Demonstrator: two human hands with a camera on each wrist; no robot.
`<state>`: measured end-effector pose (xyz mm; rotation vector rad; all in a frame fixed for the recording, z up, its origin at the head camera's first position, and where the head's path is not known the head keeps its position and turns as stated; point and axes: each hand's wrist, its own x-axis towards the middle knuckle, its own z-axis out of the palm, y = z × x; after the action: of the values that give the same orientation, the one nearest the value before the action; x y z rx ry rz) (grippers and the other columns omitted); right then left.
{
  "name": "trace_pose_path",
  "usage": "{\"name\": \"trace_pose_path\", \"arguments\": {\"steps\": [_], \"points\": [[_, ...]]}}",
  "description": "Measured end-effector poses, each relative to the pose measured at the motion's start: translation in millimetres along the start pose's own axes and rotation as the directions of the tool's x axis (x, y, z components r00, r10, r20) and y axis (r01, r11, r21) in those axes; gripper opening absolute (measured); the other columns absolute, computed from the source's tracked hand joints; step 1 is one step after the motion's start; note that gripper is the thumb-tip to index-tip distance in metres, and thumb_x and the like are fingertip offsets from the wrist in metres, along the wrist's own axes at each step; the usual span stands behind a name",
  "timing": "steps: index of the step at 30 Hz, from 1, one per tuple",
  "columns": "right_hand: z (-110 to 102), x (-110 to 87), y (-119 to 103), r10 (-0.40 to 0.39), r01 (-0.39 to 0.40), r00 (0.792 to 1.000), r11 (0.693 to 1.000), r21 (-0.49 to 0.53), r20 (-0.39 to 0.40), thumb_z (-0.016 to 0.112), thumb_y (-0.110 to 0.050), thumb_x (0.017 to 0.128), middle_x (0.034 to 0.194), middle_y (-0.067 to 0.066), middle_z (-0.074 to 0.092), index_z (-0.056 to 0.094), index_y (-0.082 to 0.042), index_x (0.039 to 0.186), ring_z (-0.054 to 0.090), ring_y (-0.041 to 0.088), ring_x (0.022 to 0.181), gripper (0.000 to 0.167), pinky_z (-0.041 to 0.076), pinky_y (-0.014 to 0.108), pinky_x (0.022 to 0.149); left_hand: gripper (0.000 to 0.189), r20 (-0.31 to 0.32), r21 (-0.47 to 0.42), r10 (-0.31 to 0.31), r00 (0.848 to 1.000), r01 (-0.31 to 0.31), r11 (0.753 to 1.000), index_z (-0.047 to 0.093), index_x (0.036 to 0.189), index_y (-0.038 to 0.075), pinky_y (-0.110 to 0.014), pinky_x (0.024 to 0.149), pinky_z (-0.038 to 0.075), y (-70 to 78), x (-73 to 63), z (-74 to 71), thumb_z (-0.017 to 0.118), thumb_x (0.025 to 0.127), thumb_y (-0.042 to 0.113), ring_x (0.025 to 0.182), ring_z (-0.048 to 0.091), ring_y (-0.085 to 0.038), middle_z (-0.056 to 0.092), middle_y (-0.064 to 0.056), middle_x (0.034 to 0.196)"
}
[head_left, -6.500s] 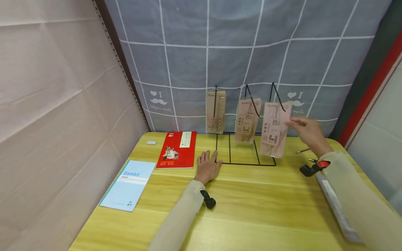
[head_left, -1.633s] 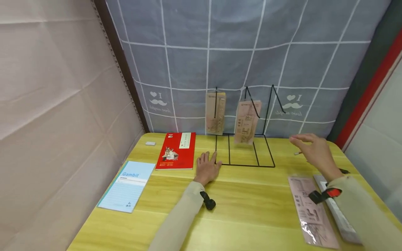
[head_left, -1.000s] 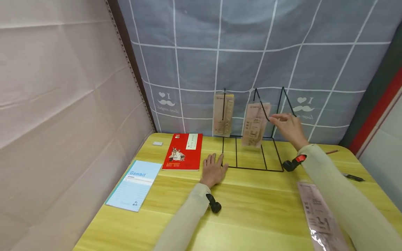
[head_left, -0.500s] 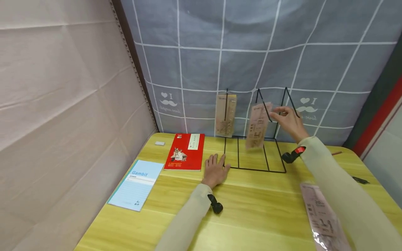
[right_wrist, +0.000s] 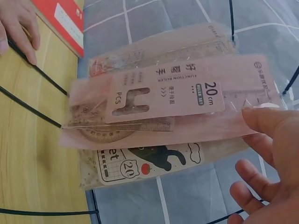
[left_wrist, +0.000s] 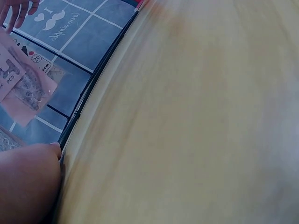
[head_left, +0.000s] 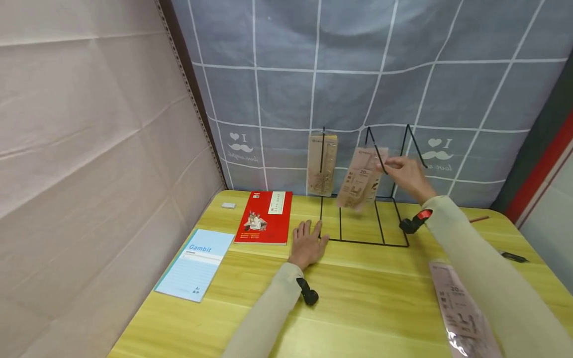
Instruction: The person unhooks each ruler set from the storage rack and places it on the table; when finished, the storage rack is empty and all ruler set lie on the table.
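Observation:
My right hand (head_left: 409, 176) pinches the upper right edge of a pink ruler set packet (head_left: 359, 179) at the middle hook of a black wire rack (head_left: 358, 242). In the right wrist view the thumb lies on the packet's face, which shows "20cm" and a clear protractor. Its lower end swings left, and a second packet (right_wrist: 154, 163) with a dark cat print shows behind it. My left hand (head_left: 309, 243) lies with fingers spread on the table at the rack's front left corner. Beside it on the left hook hangs another ruler packet (head_left: 329, 169).
A pink ruler set (head_left: 456, 303) lies flat on the table (head_left: 358, 298) by the right sleeve. Left of the rack are a red book (head_left: 264, 219), a pale blue notebook (head_left: 194, 266) and a white eraser (head_left: 228, 205). A red pencil (head_left: 479, 219) and a black object (head_left: 514, 257) lie at right.
The pink set from the right hook now lies on the table. My right hand has moved to the middle packet, whose lower end has swung left. The left hand stays put.

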<state>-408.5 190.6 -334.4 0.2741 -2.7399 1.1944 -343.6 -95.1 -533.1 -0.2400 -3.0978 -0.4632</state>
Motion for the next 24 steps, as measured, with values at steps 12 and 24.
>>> {"name": "trace_pose_path", "arguments": {"steps": [12,24], "points": [[-0.2,-6.5,3.3,-0.099,0.096,0.993,0.994,-0.050,-0.061,0.062,-0.051,0.102,0.152,0.026,0.050,0.069,0.002,0.130,0.048,0.047,0.136,0.061,0.042,0.065,0.106,0.063,0.004,0.012,-0.002,1.000,0.002,1.000,0.017,0.168,0.031,-0.054,0.128,0.016,1.6,0.1,0.9,0.021,0.111,0.058,0.160,0.014,-0.034,0.018,-0.011,0.172],[-4.4,-19.0,-4.0,-0.104,0.102,0.994,0.992,-0.079,-0.015,0.058,-0.055,0.103,0.154,0.025,0.047,0.069,0.001,0.129,0.048,0.047,0.135,0.063,0.043,0.066,0.105,0.063,-0.027,0.008,0.007,1.000,-0.007,1.000,0.022,0.167,0.028,-0.056,0.127,0.017,-1.4,0.8,1.9,0.026,0.111,0.056,0.159,0.017,-0.036,0.022,-0.013,0.170]]}}
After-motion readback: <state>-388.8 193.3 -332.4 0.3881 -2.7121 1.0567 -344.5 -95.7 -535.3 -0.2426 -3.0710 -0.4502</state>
